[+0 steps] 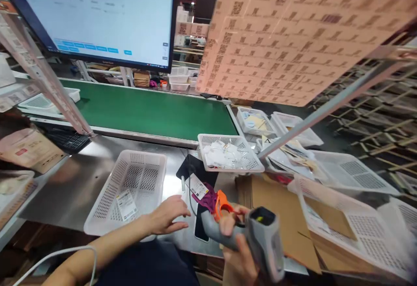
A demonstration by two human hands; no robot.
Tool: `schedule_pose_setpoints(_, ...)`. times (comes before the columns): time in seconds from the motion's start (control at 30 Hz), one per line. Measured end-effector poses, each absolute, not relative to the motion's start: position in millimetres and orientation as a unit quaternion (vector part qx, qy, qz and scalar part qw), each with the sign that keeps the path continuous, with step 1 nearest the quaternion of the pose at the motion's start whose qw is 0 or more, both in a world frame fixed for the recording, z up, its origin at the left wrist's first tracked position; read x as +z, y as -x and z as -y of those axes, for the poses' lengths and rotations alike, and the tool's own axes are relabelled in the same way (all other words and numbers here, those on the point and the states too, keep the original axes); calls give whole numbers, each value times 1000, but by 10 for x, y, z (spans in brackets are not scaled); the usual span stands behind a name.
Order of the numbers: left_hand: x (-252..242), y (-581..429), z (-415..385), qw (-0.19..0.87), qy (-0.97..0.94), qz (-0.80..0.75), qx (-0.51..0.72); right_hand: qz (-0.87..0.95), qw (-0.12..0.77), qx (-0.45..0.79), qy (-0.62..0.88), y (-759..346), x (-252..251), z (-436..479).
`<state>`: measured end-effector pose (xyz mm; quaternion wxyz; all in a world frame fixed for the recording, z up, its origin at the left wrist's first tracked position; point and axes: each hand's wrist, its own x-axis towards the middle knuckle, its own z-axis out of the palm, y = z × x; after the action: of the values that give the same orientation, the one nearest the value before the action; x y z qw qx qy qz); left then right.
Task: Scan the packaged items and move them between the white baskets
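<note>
My right hand (239, 251) is wrapped round the grip of a grey barcode scanner (260, 238) with an orange trigger, low in the middle of the view. My left hand (167, 214) rests on the steel table (74, 182) with its fingers spread and nothing in it, at the near right corner of a white perforated basket (130, 190). The basket holds one labelled packet (126, 204). Just beyond my fingers lie a purple item (206, 199) and a black packet with a white label (197, 177).
A green conveyor belt (146, 108) runs behind the table under a large monitor (97, 12). More white baskets (228, 151) and flat cardboard (276, 208) crowd the right side. A sheet of printed codes (293, 34) hangs top right. A keyboard (67, 138) sits at left.
</note>
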<state>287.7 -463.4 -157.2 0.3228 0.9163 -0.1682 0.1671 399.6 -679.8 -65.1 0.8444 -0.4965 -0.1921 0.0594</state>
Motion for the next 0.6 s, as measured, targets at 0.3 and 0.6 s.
schedule_pose_setpoints(0.3, -1556, -3676, 5096, 172, -920, 242, 256, -4, 893, -3, 450, -4300, -313, 7311)
schedule_pose_setpoints(0.6, -1445, -4592, 4869, 88, -886, 273, 365, -29, 898, -89, 429, -5040, -215, 7672)
